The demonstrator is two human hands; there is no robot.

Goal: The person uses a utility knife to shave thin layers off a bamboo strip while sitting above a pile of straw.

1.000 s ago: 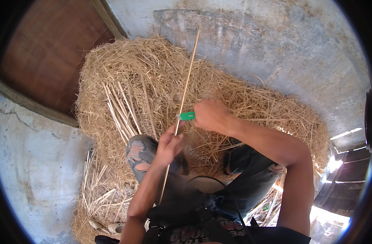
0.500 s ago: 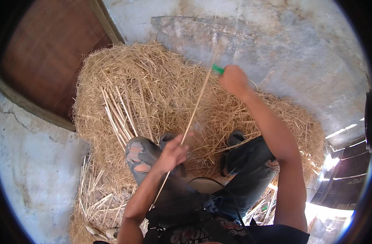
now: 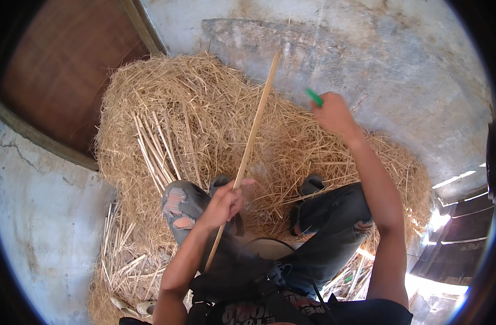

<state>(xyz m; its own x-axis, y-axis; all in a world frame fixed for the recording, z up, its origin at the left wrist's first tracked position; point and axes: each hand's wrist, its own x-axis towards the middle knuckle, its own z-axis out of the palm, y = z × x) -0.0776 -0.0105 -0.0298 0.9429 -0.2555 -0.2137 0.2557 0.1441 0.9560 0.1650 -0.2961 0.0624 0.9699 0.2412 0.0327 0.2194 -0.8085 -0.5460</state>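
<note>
The left hand (image 3: 223, 205) is gripping a long, pale bamboo strip (image 3: 251, 140), its fingers curling around the lower half and the index finger pointing out to the right. The right hand (image 3: 333, 115) is closing its fist on a green utility knife (image 3: 314, 97), which is poking out past the fingers, blurred and well apart from the strip. The strip is slanting up and rightward, its lower end reaching the person's lap and its upper end showing against the grey wall (image 3: 334, 54), above the top edge of the straw heap (image 3: 199, 81).

Beneath the hands, the person's dark jeans (image 3: 340, 216) are spreading to both sides, the left knee showing through rips. Beyond that knee, several thin sticks (image 3: 150, 149) are lying toward the heap's left edge. More cut pieces (image 3: 131, 265) are lying scattered near its lower-left corner. A brown panel (image 3: 74, 76) is standing beyond the heap's upper-left corner.
</note>
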